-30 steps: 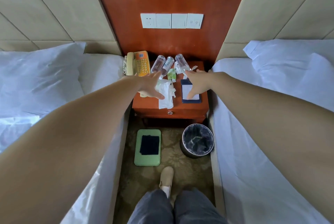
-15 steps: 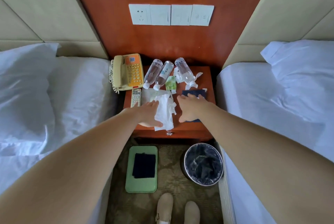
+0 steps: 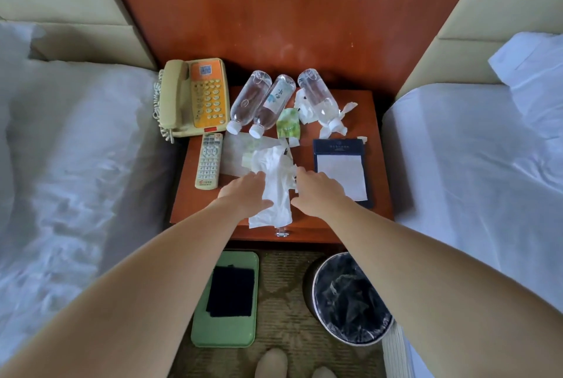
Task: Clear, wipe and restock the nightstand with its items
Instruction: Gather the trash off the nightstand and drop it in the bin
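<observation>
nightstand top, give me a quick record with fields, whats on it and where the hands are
phone: back left
bottles: three, lying side by side at the back
remote: left, in front of the phone
notepad: right front
tissue: crumpled, centre, reaching the front edge
scraps: around the right bottle
left hand: touching the tissue's left side
right hand: at its right side; grip unclear
floor: bin; tray with dark cloth

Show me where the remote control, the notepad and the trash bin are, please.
remote control (image 3: 208,161): head view, on its keypad.
notepad (image 3: 341,171): head view, on its white paper sheet.
trash bin (image 3: 313,295): head view, on its left rim.
</observation>
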A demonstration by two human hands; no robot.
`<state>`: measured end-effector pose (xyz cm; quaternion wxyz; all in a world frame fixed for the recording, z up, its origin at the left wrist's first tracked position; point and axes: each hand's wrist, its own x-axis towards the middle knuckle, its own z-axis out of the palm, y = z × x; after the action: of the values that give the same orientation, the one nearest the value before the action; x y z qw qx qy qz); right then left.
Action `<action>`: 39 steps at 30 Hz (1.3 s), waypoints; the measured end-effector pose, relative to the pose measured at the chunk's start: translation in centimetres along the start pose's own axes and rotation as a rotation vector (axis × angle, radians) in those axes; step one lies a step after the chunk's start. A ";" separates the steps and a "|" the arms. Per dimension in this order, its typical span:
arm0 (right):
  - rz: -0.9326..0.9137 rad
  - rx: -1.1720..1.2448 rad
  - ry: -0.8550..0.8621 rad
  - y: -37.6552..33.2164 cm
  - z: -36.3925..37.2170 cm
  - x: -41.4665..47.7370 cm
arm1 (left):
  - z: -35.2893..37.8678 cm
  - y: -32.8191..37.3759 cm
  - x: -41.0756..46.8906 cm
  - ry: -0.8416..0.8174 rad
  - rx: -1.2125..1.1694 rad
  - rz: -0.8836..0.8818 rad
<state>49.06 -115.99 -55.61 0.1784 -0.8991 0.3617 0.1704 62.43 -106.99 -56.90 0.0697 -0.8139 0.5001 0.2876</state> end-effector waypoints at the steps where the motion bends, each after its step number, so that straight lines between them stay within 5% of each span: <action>1: -0.003 0.020 0.015 -0.2 0.5 0.4 | 0.3 0.1 0.2 0.012 -0.003 -0.002; 21: 0.057 0.135 0.199 -0.3 4.7 0.8 | 2.7 0.9 0.5 0.237 0.075 0.112; 39: 0.171 0.181 0.026 8.9 4.3 -10.7 | 5.7 12.0 -4.7 0.011 0.076 0.271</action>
<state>34.69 -113.76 -56.43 0.2388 -0.8472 0.4534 0.1399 48.39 -106.98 -56.99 0.0581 -0.7372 0.6163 0.2707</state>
